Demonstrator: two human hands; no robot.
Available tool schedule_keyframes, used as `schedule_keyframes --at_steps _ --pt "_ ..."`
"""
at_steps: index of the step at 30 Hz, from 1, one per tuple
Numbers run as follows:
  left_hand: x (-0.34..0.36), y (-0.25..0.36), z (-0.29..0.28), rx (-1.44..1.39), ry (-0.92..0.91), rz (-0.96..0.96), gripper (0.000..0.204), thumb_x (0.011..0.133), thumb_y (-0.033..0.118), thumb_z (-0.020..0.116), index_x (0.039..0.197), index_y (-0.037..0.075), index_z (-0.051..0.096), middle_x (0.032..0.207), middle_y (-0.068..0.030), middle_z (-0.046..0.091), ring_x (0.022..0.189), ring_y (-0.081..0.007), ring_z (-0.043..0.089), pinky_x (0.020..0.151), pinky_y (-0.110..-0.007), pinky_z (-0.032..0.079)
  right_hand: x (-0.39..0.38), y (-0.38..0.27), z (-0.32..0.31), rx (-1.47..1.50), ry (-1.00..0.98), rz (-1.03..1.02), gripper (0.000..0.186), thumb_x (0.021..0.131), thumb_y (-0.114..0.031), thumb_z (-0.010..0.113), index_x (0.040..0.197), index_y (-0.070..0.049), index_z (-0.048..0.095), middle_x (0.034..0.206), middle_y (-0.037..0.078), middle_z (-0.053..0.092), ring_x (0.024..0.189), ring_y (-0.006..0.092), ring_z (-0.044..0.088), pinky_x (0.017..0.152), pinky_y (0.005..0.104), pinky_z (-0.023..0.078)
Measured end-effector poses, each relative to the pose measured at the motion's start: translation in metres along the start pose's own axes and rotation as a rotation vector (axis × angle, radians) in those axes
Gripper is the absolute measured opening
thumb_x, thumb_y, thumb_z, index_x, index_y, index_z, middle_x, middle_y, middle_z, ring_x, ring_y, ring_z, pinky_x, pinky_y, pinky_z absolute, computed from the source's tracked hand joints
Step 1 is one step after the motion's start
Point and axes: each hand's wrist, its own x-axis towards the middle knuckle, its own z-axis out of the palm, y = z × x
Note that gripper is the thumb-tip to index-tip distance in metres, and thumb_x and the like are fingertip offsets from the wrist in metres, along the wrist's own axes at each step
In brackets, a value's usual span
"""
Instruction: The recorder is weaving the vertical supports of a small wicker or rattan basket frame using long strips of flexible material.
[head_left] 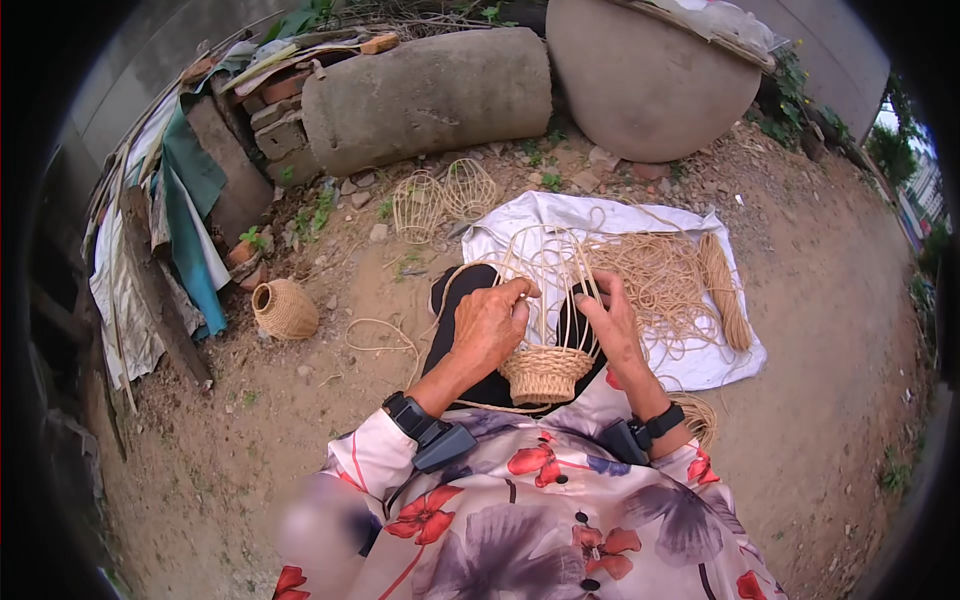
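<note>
A partly woven basket (546, 374) sits upright between my knees, its lower part closely woven in pale tan cord. Bare, thin stakes (545, 243) rise from the weave and bend inward at the top. At the basket's left side is my left hand (490, 325), its fingers curled and pinched together by the stakes; what lies in the pinch is too small to make out. On the other side, my right hand (612, 318) has its thumb and fingers closed about stakes at the right. A loose cord (447, 291) loops past my left knee.
A white sheet (560, 208) bears a tangled heap of cord (650, 280) and a bundled hank (722, 290). Two open frames (418, 208) stand beyond my knees. A finished woven vessel (287, 309) lies at left. A concrete cylinder (430, 98) borders the far side.
</note>
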Motion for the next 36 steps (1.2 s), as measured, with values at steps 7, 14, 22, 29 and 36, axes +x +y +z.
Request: schedule_keyframes --at_steps 7,14,22,29,36 --pt "0.004 0.009 0.008 0.083 -0.047 0.035 0.020 0.082 0.011 0.060 0.100 0.010 0.069 0.081 -0.0156 0.064 0.071 -0.0365 0.063 0.062 -0.047 0.049 0.009 -0.040 0.016 -0.326 0.047 -0.365 0.051 0.079 -0.026 0.061 0.123 -0.002 0.048 0.121 0.021 0.052 0.111 0.0379 0.050 0.095 0.0448 0.040" --pt "0.010 0.013 0.010 0.108 -0.056 0.095 0.025 0.083 0.013 0.061 0.107 0.010 0.067 0.080 -0.0195 0.061 0.069 -0.0384 0.062 0.060 -0.047 0.049 0.029 -0.023 0.020 -0.103 -0.039 -0.140 0.043 0.080 -0.020 0.056 0.119 -0.004 0.051 0.118 0.020 0.056 0.108 0.0351 0.054 0.093 0.0409 0.043" --pt "0.018 -0.007 -0.003 -0.016 -0.275 0.078 0.032 0.082 0.007 0.058 0.112 0.000 0.065 0.093 -0.0191 0.065 0.087 -0.0288 0.065 0.078 -0.038 0.051 0.035 -0.034 0.026 -0.242 -0.073 -0.092 0.052 0.077 -0.030 0.065 0.121 -0.006 0.052 0.122 0.018 0.054 0.114 0.0354 0.053 0.096 0.0425 0.041" --pt "0.008 0.005 -0.004 -0.226 -0.247 -0.012 0.027 0.079 0.004 0.064 0.105 0.001 0.066 0.079 -0.0126 0.064 0.063 -0.0197 0.061 0.061 -0.034 0.049 0.040 -0.018 0.026 -0.249 -0.067 -0.144 0.057 0.071 -0.028 0.068 0.122 -0.008 0.051 0.128 0.016 0.048 0.119 0.0348 0.049 0.098 0.0417 0.041" --pt "-0.021 0.000 -0.002 -0.844 -0.137 -0.318 0.027 0.084 0.001 0.063 0.111 0.003 0.059 0.077 -0.0013 0.059 0.059 -0.0059 0.052 0.053 -0.021 0.045 0.037 -0.019 0.016 -0.344 -0.029 -0.085 0.053 0.071 -0.027 0.065 0.119 -0.008 0.053 0.126 0.016 0.047 0.120 0.0338 0.046 0.099 0.0435 0.039"
